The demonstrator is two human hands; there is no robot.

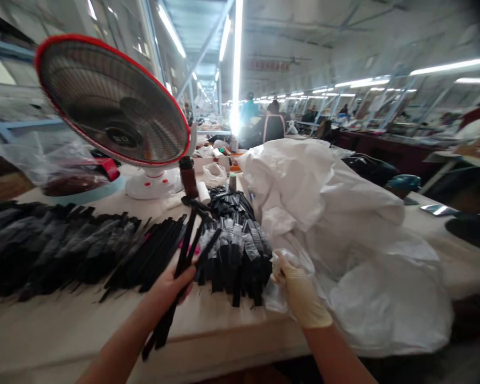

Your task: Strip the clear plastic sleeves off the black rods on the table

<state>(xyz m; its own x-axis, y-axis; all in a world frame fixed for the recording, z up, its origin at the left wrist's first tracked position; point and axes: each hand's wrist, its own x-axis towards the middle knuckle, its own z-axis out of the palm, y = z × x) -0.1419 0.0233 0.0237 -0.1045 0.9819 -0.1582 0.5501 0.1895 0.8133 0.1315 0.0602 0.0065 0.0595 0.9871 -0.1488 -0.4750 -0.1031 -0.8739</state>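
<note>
My bare left hand is closed round a few long black strips, which slant up and away over the table. My gloved right hand has its fingers pinched on the edge of a big white plastic sheet or bag. Between the hands lies a pile of black strip bundles with clear wrapping round their middles. Left of my left hand are loose black strips, and beyond them a long row of wrapped black bundles.
A red-rimmed fan on a white base stands at the back left. Near it are a dark brown bottle and a small white roll. The table's front edge runs before me. People sit farther back among worktables.
</note>
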